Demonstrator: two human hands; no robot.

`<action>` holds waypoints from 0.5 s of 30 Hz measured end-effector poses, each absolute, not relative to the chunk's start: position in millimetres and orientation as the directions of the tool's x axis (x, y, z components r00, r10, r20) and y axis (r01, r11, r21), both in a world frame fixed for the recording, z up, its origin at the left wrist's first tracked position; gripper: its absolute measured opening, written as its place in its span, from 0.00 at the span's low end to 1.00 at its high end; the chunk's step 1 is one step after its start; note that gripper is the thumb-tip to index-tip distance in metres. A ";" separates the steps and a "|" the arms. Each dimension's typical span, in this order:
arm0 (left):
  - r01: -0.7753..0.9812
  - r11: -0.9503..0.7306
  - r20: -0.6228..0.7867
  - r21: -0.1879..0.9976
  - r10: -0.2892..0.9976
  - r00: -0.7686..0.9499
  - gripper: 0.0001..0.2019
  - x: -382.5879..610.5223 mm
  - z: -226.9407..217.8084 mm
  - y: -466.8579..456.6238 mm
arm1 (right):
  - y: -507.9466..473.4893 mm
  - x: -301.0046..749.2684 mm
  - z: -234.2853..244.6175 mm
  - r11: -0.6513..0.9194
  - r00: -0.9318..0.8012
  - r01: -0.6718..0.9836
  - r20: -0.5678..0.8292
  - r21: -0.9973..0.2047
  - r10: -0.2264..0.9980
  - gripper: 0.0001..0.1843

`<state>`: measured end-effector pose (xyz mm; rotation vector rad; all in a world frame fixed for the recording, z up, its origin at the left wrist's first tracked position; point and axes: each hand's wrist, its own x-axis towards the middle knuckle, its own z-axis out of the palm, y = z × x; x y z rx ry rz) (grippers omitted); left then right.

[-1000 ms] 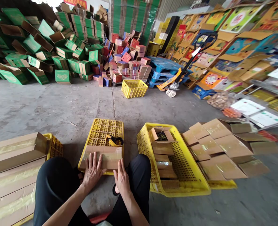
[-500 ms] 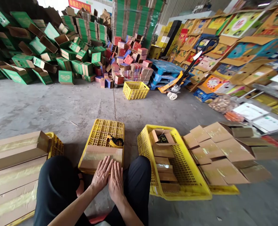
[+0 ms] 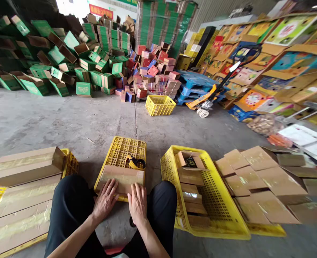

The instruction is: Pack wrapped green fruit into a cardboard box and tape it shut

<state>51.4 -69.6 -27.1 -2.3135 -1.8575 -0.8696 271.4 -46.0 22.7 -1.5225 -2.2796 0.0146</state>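
A brown cardboard box [image 3: 125, 177] lies on an upturned yellow plastic crate [image 3: 121, 145] between my knees. My left hand [image 3: 107, 197] rests on the box's near left edge with its fingers stretched out. On the near right edge lies my right hand [image 3: 137, 200], fingers also extended. Neither hand is wrapped round anything; the box's near side is partly covered by them. Just beyond the box, on the same crate, sits a yellow and black tape dispenser [image 3: 135, 162].
At my right a yellow crate [image 3: 220, 200] holds several small cartons, one open on top. Flattened cardboard boxes [image 3: 266, 175] lie beyond it. Long taped boxes [image 3: 27, 165] are stacked at my left. Farther off stand a yellow basket [image 3: 160, 105] and a pallet jack [image 3: 209, 102].
My hands have moved apart along the box, from together near its middle to its left and right parts. The view has shifted slightly. The tape dispenser stays on the crate.
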 end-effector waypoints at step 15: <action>0.922 -0.236 0.435 0.307 0.896 0.085 0.23 45.9 -18.6 -47.8 | 1.9 207.0 29.3 0.525 -0.472 0.806 0.241 -0.272 0.848 0.25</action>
